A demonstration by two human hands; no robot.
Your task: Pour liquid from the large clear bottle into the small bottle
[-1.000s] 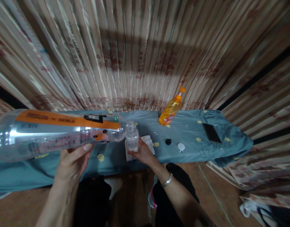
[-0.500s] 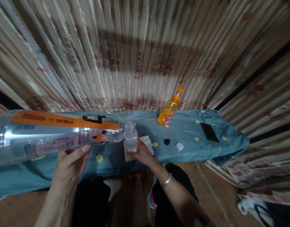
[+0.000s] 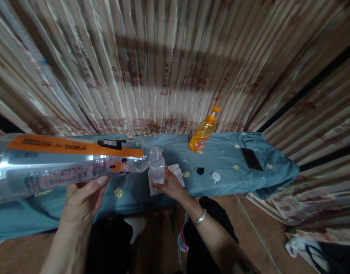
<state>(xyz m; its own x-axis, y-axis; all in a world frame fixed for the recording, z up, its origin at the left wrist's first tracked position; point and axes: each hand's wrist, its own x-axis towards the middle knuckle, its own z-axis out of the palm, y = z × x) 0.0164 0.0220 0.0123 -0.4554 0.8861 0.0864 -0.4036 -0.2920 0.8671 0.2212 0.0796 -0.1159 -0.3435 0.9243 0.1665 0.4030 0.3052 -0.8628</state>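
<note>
A large clear bottle (image 3: pixel 60 163) with an orange label lies nearly level in a person's left hand (image 3: pixel 87 196), its base running out of view to the left of the grip and its neck pointing right. The left hand is clamped on the bottle from beneath, thumb along the near side, the other fingers mostly hidden under it. A patterned blue-green cloth (image 3: pixel 137 194) spreads below both hands, and a pleated curtain (image 3: pixel 152 76) hangs beyond them.

To the right of the left grip, the large bottle's neck meets the mouth of a small clear bottle (image 3: pixel 157 173); whether the rims touch cannot be told. The right hand (image 3: pixel 172 185) is closed around the small bottle from its right side, thumb at the front. A white tissue (image 3: pixel 179 172) lies under and beside that grip, and a silver bracelet (image 3: pixel 200 217) circles the wrist behind it.

Right of the right hand sits a small black cap (image 3: pixel 200 171), with an amber pump bottle (image 3: pixel 201 135) upright beyond it. A white cap (image 3: pixel 216 177) lies just past the black one, and a dark phone (image 3: pixel 251 159) rests farthest right, well apart from either grip.
</note>
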